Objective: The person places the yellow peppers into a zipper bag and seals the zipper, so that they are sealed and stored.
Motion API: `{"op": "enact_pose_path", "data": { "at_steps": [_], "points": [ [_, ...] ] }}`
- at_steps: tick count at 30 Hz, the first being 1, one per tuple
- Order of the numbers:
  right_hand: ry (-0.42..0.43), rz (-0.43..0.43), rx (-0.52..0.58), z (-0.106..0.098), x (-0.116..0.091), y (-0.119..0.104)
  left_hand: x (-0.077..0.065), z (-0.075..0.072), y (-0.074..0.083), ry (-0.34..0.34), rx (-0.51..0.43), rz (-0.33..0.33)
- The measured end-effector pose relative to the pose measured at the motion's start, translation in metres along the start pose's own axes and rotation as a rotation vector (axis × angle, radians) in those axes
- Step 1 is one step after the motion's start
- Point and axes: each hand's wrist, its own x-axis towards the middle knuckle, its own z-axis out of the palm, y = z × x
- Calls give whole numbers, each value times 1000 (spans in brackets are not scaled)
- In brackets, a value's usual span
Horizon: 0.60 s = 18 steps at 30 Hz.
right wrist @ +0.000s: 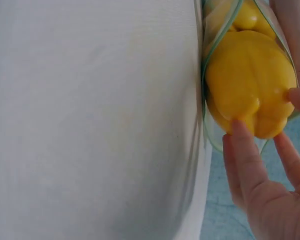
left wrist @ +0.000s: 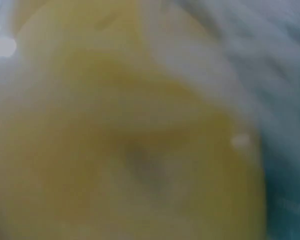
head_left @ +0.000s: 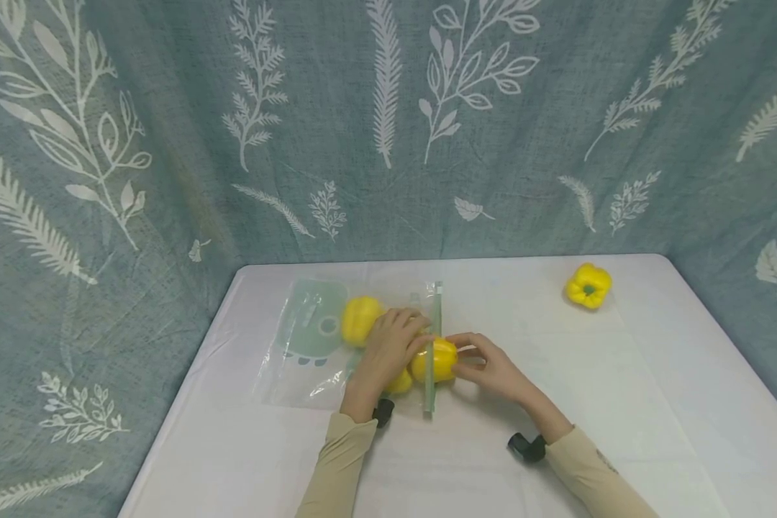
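A clear zip bag with a green print lies on the table, its mouth facing right. Inside it is a yellow bell pepper, with another partly hidden under my left hand. That hand lies across the bag and holds the upper rim of its mouth. One yellow bell pepper sits in the mouth, inside the green-edged rim. The fingertips of my right hand touch its outer end, the fingers nearly straight. In the left wrist view, blurred yellow pepper fills most of the picture.
Another yellow bell pepper stands alone at the table's back right, stem end toward me. A white cloth covers the table. Blue-green curtains with white leaf prints hang behind it and at both sides.
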Motion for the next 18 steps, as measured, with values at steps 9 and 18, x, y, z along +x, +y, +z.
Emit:
{"op": "enact_pose_path", "data": {
  "at_steps": [9,18],
  "points": [
    [6,-16,14,4,5,4,0,-2,1,24,0,13],
    [-15,3,31,10,4,-3,1,-2,0,-5,-23,2]
  ]
}}
